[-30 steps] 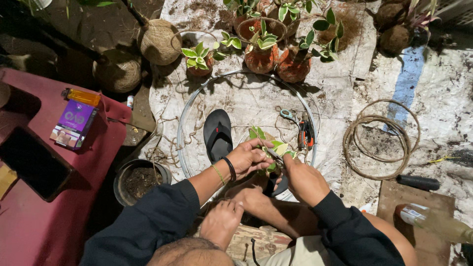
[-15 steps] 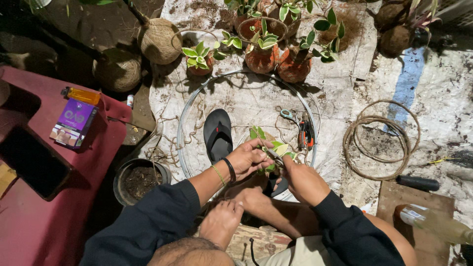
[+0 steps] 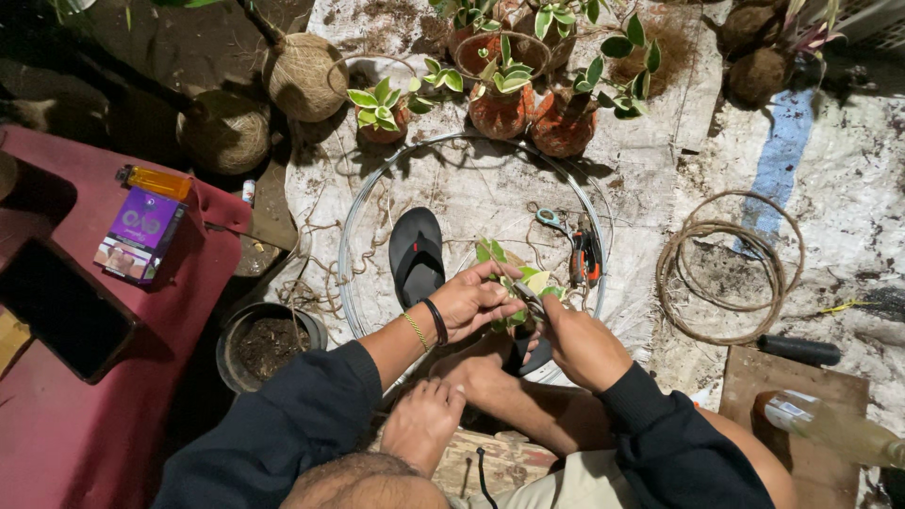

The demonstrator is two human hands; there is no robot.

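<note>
My left hand (image 3: 471,302) and my right hand (image 3: 577,341) meet over a small green leafy plant cutting (image 3: 517,283), both closed on it. A dark band and a gold bracelet sit on my left wrist. Under the hands lie my bare feet and a black flip-flop (image 3: 416,254). All this is inside a large wire hoop (image 3: 351,245) lying on a dirty white sheet (image 3: 848,188). What the fingers do at the plant's base is hidden.
Pliers with red handles (image 3: 583,253) lie inside the hoop. Potted plants (image 3: 500,94) stand beyond it. A coil of brown vine (image 3: 726,278) lies right, a soil-filled pot (image 3: 269,341) left, a purple box (image 3: 139,234) on a red cloth.
</note>
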